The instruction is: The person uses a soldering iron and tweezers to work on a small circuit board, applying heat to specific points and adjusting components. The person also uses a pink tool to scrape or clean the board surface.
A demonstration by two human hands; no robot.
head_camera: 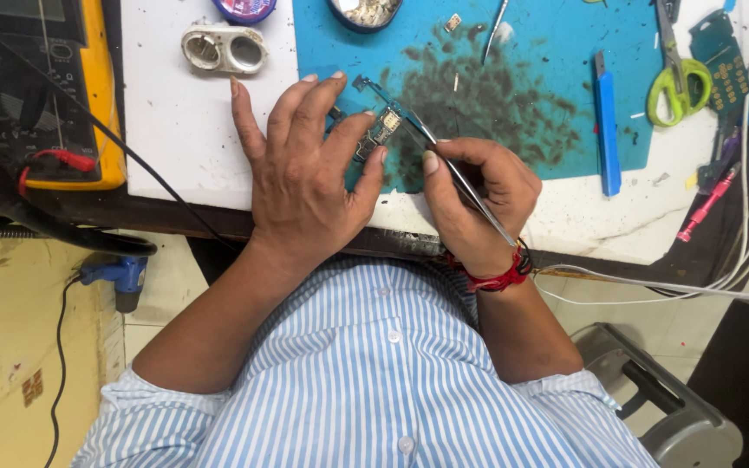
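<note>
My left hand (305, 173) lies flat over a small circuit board (381, 130) on the blue work mat (548, 61), with its thumb and fingers pressing the board's edges. My right hand (478, 204) grips thin metal tweezers (457, 178) whose tips reach the top end of the board near my left fingertips. Most of the board is hidden under my left fingers. A red thread band sits on my right wrist.
A yellow multimeter (41, 91) with red and black leads sits at the left. On the mat lie a blue craft knife (607, 121), green-handled scissors (676, 78) and a second pair of tweezers (496, 26). A white two-well holder (224, 48), small tins and white cables (669, 286) are nearby.
</note>
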